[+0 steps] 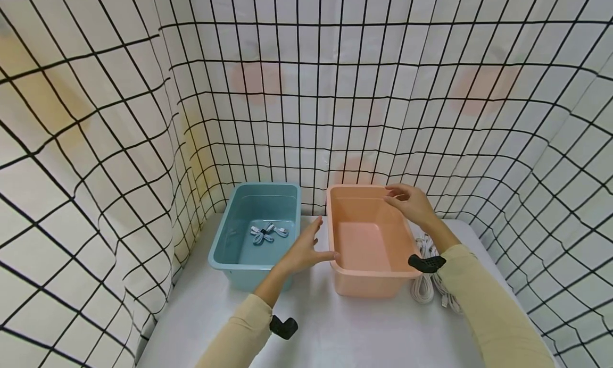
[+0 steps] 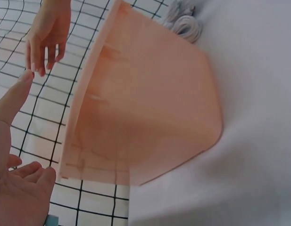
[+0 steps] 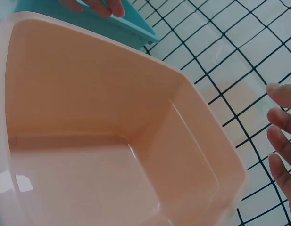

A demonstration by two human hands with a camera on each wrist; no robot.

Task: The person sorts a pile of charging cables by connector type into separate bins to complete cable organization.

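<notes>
An orange plastic bin (image 1: 369, 281) stands between my two hands, with nothing lying on its floor. My left hand (image 1: 306, 249) is at the bin's left side, thumb and fingers spread wide and the thumb tip right at the rim. Over the far right corner of the bin hovers my right hand (image 1: 409, 202), its fingers loosely bent around nothing. In the right wrist view the fingers (image 3: 283, 136) show apart from the orange wall. Left of it, a teal bin (image 1: 239, 275) holds a few bundled white-and-blue cables (image 1: 263, 234).
Coiled white cables (image 1: 422, 289) lie on the white table (image 1: 364, 336) against the orange bin's right side, partly hidden by my right forearm. A white backdrop with black grid netting (image 1: 306, 113) encloses the table at the back and sides.
</notes>
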